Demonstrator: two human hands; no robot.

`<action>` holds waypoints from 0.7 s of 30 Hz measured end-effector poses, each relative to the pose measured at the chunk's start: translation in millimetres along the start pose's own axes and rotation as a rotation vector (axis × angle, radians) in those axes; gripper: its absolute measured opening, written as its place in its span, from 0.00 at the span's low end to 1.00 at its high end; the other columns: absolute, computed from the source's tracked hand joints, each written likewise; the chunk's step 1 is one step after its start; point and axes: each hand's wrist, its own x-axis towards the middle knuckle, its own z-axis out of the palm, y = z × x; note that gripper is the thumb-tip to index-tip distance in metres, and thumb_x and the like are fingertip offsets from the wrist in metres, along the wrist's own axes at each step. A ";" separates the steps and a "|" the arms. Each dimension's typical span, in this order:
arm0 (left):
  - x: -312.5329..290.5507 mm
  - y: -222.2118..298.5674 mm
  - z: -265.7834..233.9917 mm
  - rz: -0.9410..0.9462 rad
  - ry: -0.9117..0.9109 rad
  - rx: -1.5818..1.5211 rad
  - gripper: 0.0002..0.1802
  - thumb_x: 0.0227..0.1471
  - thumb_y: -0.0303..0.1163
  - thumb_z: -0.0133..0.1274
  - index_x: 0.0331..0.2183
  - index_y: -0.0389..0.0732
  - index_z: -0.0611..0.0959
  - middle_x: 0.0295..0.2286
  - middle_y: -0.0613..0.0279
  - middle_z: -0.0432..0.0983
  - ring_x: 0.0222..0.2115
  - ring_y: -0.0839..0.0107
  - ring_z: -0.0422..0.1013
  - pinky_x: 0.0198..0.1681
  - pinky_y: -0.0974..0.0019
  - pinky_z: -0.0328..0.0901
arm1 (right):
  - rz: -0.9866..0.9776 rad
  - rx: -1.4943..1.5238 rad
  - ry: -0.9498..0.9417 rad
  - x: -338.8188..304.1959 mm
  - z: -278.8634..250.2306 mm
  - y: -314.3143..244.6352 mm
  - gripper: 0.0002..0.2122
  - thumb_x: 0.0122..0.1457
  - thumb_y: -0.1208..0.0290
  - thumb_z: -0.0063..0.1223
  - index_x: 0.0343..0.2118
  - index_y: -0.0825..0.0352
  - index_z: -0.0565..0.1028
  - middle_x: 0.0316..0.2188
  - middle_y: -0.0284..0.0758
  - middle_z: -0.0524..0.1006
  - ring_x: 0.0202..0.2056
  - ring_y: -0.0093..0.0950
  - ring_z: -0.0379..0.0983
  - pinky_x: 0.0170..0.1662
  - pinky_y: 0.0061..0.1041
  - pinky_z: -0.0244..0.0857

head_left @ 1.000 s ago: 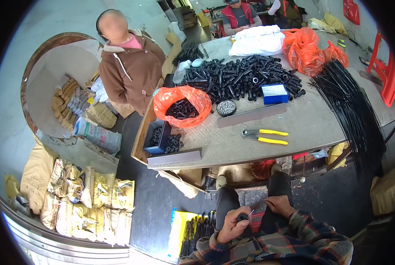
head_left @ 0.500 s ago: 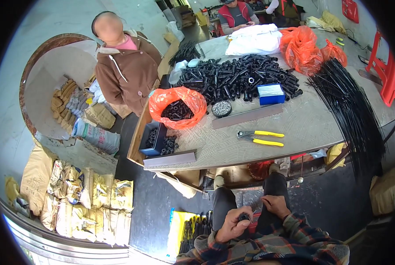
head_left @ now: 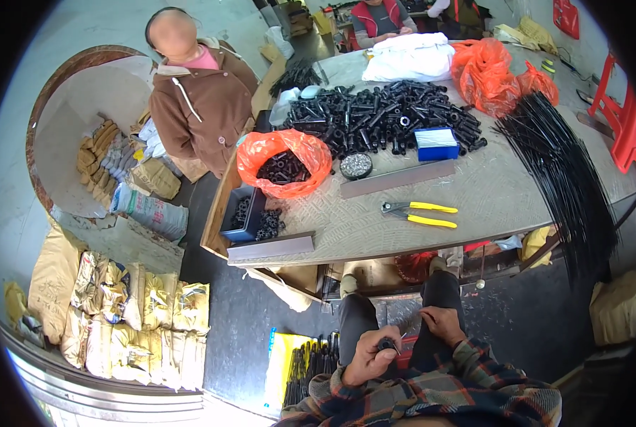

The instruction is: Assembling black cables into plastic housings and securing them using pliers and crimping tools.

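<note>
My left hand [head_left: 372,355] is closed around a dark round-ended black part [head_left: 387,344], held low over my lap. To its right, above my other thigh, my right hand [head_left: 443,325] has its fingers curled in; whatever they may grip is hidden. On the table ahead lie pincers with yellow handles [head_left: 432,220], apart from both hands. Beyond them is a large heap of black tubular parts [head_left: 375,117]. An orange plastic bag [head_left: 316,181] stands open with more black parts inside.
A blue box [head_left: 437,152] of thin pale sticks, a round tin [head_left: 355,166] of small metal bits and a metal strip [head_left: 396,180] lie nearby. Long black rods [head_left: 556,164] overhang the table's right side. A person in a brown jacket [head_left: 204,99] stands left. Yellow-wrapped black rods [head_left: 311,366] lie beside me.
The whole view has shifted a little, with the table appearing slightly higher. Both hands keep nearly the same pose, and the black part stays in my left hand.
</note>
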 end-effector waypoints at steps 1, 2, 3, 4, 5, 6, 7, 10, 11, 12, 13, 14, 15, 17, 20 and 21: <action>1.4 1.1 -1.4 0.014 -0.001 0.003 0.26 0.51 0.51 0.44 0.24 0.33 0.70 0.18 0.60 0.65 0.19 0.71 0.61 0.23 0.71 0.56 | -0.001 0.004 -0.016 3.4 0.2 -0.7 0.05 0.50 0.69 0.51 0.28 0.63 0.76 0.26 0.35 0.76 0.28 0.33 0.73 0.30 0.27 0.67; 0.6 0.9 -0.5 0.012 -0.005 0.004 0.26 0.51 0.51 0.44 0.24 0.33 0.70 0.18 0.60 0.65 0.19 0.71 0.61 0.23 0.71 0.56 | 0.002 0.006 -0.012 1.6 0.4 -0.2 0.05 0.50 0.69 0.51 0.28 0.63 0.76 0.26 0.35 0.76 0.28 0.33 0.73 0.30 0.27 0.67; -1.3 0.1 1.6 0.004 0.001 0.004 0.26 0.51 0.51 0.44 0.24 0.33 0.70 0.17 0.60 0.64 0.19 0.71 0.61 0.23 0.70 0.55 | -0.001 0.005 0.000 -1.6 0.1 1.0 0.05 0.51 0.69 0.51 0.28 0.63 0.75 0.26 0.35 0.76 0.28 0.33 0.73 0.31 0.27 0.67; -1.5 -0.8 2.1 -0.004 0.003 0.004 0.27 0.51 0.52 0.44 0.24 0.33 0.70 0.17 0.60 0.64 0.19 0.71 0.60 0.22 0.70 0.55 | -0.003 0.002 0.015 -2.8 0.2 2.4 0.06 0.51 0.68 0.51 0.28 0.63 0.75 0.26 0.35 0.76 0.28 0.33 0.73 0.31 0.27 0.67; -0.3 -0.8 1.6 -0.004 -0.004 0.006 0.27 0.51 0.52 0.44 0.24 0.33 0.70 0.17 0.60 0.64 0.19 0.71 0.60 0.22 0.70 0.55 | 0.001 0.003 0.022 -1.6 0.3 3.7 0.06 0.51 0.68 0.51 0.28 0.63 0.75 0.26 0.35 0.76 0.28 0.33 0.73 0.31 0.27 0.67; 1.1 -0.6 1.0 0.001 0.004 0.003 0.27 0.51 0.52 0.44 0.24 0.33 0.70 0.17 0.60 0.64 0.19 0.71 0.60 0.22 0.70 0.55 | -0.007 0.003 0.014 0.8 0.0 4.9 0.06 0.51 0.68 0.51 0.28 0.63 0.75 0.26 0.35 0.76 0.28 0.33 0.73 0.31 0.27 0.67; 0.8 -1.0 1.7 0.002 0.011 -0.005 0.27 0.51 0.52 0.44 0.24 0.33 0.70 0.17 0.60 0.64 0.18 0.71 0.60 0.22 0.70 0.54 | -0.009 0.001 0.003 -0.8 -0.9 5.4 0.06 0.51 0.68 0.51 0.29 0.63 0.75 0.26 0.35 0.76 0.28 0.33 0.73 0.31 0.27 0.67; 2.3 -0.3 0.9 0.017 0.020 -0.016 0.28 0.51 0.53 0.43 0.25 0.33 0.70 0.17 0.60 0.64 0.18 0.71 0.59 0.22 0.70 0.54 | -0.016 0.008 -0.009 0.8 1.9 6.6 0.06 0.51 0.68 0.51 0.29 0.63 0.75 0.27 0.35 0.76 0.28 0.33 0.73 0.30 0.27 0.67; 3.3 0.5 1.5 0.015 0.023 -0.016 0.28 0.51 0.53 0.43 0.25 0.33 0.70 0.17 0.60 0.64 0.18 0.71 0.59 0.22 0.70 0.54 | -0.016 0.010 -0.012 0.2 2.0 7.2 0.06 0.51 0.68 0.51 0.29 0.63 0.75 0.27 0.35 0.76 0.28 0.33 0.73 0.30 0.27 0.67; 4.6 1.6 2.2 0.010 0.008 -0.012 0.28 0.51 0.54 0.43 0.25 0.33 0.70 0.18 0.60 0.64 0.19 0.72 0.60 0.22 0.70 0.54 | -0.018 0.012 -0.003 -0.6 1.9 7.9 0.06 0.51 0.68 0.51 0.29 0.63 0.75 0.27 0.35 0.76 0.28 0.33 0.73 0.30 0.27 0.67; 5.8 2.6 1.5 0.006 -0.006 -0.008 0.29 0.51 0.55 0.42 0.25 0.33 0.70 0.18 0.60 0.64 0.19 0.72 0.60 0.22 0.71 0.54 | -0.023 0.016 0.006 0.6 2.4 7.0 0.06 0.51 0.68 0.51 0.29 0.63 0.75 0.26 0.35 0.76 0.28 0.33 0.73 0.30 0.26 0.67; 6.4 3.6 1.0 0.006 0.000 -0.005 0.29 0.51 0.55 0.42 0.25 0.33 0.70 0.18 0.60 0.64 0.19 0.72 0.60 0.22 0.71 0.54 | -0.027 0.018 0.002 1.4 1.8 4.7 0.06 0.51 0.68 0.51 0.29 0.63 0.75 0.26 0.35 0.76 0.28 0.33 0.73 0.30 0.26 0.67; 6.5 4.7 0.9 -0.004 -0.005 0.004 0.30 0.51 0.56 0.41 0.25 0.33 0.70 0.18 0.60 0.64 0.19 0.72 0.60 0.22 0.71 0.54 | -0.021 0.029 0.004 1.3 0.0 1.5 0.05 0.50 0.70 0.51 0.28 0.64 0.75 0.26 0.36 0.76 0.28 0.34 0.73 0.30 0.27 0.67; 4.8 6.0 0.7 -0.009 0.005 0.022 0.31 0.51 0.57 0.40 0.25 0.33 0.71 0.19 0.60 0.65 0.19 0.73 0.60 0.22 0.71 0.54 | -0.032 0.044 -0.001 1.1 -2.5 -2.4 0.05 0.49 0.71 0.52 0.28 0.64 0.75 0.26 0.36 0.76 0.27 0.34 0.73 0.29 0.27 0.67; 4.2 2.3 -2.5 -0.044 -0.028 0.026 0.31 0.51 0.58 0.39 0.25 0.34 0.71 0.19 0.60 0.65 0.20 0.73 0.61 0.22 0.71 0.54 | -0.011 0.018 0.041 -1.8 -1.2 0.2 0.05 0.49 0.72 0.52 0.29 0.64 0.76 0.26 0.36 0.76 0.28 0.35 0.73 0.30 0.27 0.67; 4.9 -0.6 -4.4 -0.020 -0.017 0.027 0.31 0.51 0.58 0.39 0.25 0.34 0.71 0.19 0.60 0.65 0.20 0.73 0.61 0.23 0.71 0.55 | -0.003 0.019 0.037 1.2 -0.8 0.5 0.05 0.50 0.71 0.52 0.28 0.64 0.76 0.26 0.36 0.76 0.28 0.35 0.73 0.30 0.27 0.67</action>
